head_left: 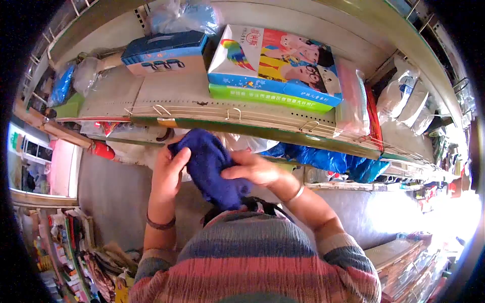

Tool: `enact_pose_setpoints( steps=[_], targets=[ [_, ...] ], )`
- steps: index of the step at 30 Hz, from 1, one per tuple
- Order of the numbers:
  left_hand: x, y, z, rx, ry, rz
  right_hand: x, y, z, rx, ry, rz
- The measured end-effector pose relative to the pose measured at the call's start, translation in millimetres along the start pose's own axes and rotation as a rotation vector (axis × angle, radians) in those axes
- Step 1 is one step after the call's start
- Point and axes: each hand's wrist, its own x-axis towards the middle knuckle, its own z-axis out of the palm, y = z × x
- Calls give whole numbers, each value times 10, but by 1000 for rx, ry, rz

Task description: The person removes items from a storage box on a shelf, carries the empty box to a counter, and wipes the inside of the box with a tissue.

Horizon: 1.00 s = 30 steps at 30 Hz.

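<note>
A dark blue soft fabric piece (208, 164) is held up in front of my chest, below the front edge of the shelf. Its exact kind is not clear; it looks like a bunched cloth or knitted item. My left hand (169, 169) grips its left side, with the thumb lying across the fabric. On the opposite side, my right hand (255, 169) pinches the fabric between thumb and fingers. The lower end of the fabric hangs close to my striped sweater (252, 257).
Above my hands runs a metal shelf (177, 98) with a wire rail. On it are a large colourful box (283, 63), a blue box with a handle (166, 53) and plastic-wrapped goods (351, 96). Blue plastic bags (328, 159) lie underneath. A wooden crate (399, 262) stands at lower right.
</note>
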Motion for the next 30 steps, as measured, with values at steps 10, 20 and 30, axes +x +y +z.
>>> enact_pose_setpoints(
  steps=[10, 20, 30],
  targets=[
    [1390, -158, 307, 1183, 91, 960, 130, -1942, -790, 154, 604, -447],
    [1644, -417, 293, 1135, 58, 748, 1139, -1260, -1295, -1587, 687, -30],
    [1705, -451, 368, 1093, 131, 855, 1621, -1237, -2041, -1589, 889, -186]
  ],
)
